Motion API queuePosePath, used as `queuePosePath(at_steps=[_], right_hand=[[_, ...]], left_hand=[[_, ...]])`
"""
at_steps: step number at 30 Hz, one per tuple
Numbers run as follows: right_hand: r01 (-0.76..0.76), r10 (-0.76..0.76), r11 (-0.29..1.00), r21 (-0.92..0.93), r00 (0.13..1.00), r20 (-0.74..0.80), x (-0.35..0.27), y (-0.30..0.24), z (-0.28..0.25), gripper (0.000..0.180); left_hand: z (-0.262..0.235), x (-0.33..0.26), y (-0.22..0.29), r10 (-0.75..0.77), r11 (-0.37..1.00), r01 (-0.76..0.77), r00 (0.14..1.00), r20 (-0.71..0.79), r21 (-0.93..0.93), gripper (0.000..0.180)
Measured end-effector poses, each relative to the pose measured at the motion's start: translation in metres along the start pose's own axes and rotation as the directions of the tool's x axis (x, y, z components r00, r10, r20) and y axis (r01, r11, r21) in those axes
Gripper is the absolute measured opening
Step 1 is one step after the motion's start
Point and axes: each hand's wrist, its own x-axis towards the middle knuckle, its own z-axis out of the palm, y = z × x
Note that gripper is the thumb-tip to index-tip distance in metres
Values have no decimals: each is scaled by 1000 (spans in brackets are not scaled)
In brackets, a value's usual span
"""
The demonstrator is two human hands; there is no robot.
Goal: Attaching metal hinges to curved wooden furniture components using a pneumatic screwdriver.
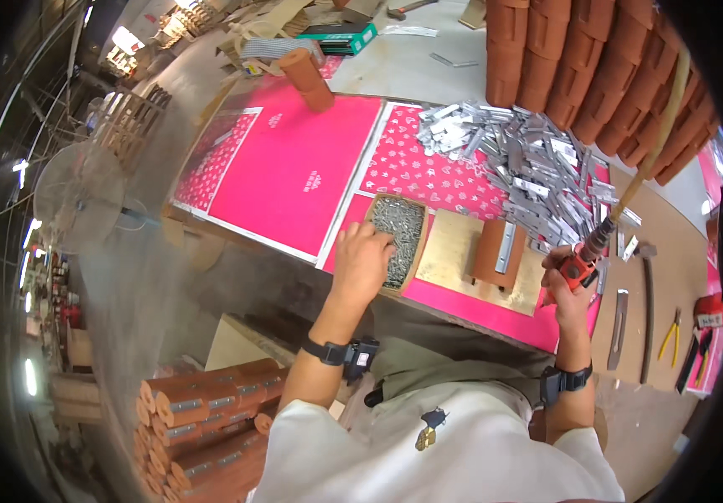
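Grasping right hand [566,287]: red power screwdriver [577,267], by board's [447,256] right edge.
Left hand [363,258]: at screw box [421,244]; pinch, I cannot tell.
Brown block [485,253]: on board, between hands.
Pink sheet [294,168]: wide room, box's left.

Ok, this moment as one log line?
left hand: at box of small metal parts | right hand: holding red tool | brown block: on tan board

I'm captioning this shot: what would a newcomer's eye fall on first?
Probably the bright pink sheet left of centre, with the heap of silvery strips to its right. Brown cylinders crowd the upper right. Below them, the right hand grips a red tool; the left hand is at a box of metal bits.
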Motion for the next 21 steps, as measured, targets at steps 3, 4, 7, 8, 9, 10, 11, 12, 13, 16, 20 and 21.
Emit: queuePosePath(at_steps=[3, 4, 7, 8, 9, 10, 11, 12, 13, 16, 20, 21], right_hand=[[-7, 5, 999, -45, 999, -44, 2, -9, 12, 25], [-26, 26, 1000, -6, 999, -24, 3, -8, 14, 26], [15, -14, 1000, -16, 999, 46, 7, -7, 18, 29], [24, -24, 999, 21, 999, 44, 6, -9, 19, 30], [15, -16, 1000, 23, 999, 45, 5, -13, 20, 29], [5, -7, 1000, 28, 999, 49, 3, -15, 19, 29], [19, -19, 1000, 9, 999, 50, 3, -18, 18, 29], [20, -20, 1000, 11, 999, 38, 3, -19, 17, 29], [24, -24, 1000, 14, 999, 45, 4, -20, 17, 29], [37, -38, 999, 37, 999, 30, 3, -16, 13, 27], [52, -53, 998, 18, 998, 35, 5, -17, 12, 27], [46, -47, 998, 32, 998, 32, 6, -19, 12, 27]], left_hand=[[5, -4, -5, -10, 999, 11, 1000, -21, 44, 10], [1, -6, -5, -18, 999, 19, 999, -30, 50, 8], [-6, -6, -3, -14, 1000, 15, 999, -38, 26, 10], [-5, -5, -1, -25, 1000, 26, 999, -33, 18, 11], [-5, -6, -3, -16, 1000, 16, 1000, -2, 18, 11], [-4, -5, -4, -9, 1000, 8, 1000, 28, 22, 12], [-3, -3, -2, 11, 1000, -12, 999, 37, 13, 12], [-5, -1, -1, 7, 1000, -7, 999, 42, 15, 11], [-6, 0, 0, 0, 1000, -1, 999, 48, 20, 10], [-6, -1, 6, -7, 999, 6, 999, 31, 31, 10], [-2, -1, 0, -24, 1000, 23, 996, -83, -9, 12], [-2, -1, 0, -53, 998, 49, 991, -121, -34, 13]])
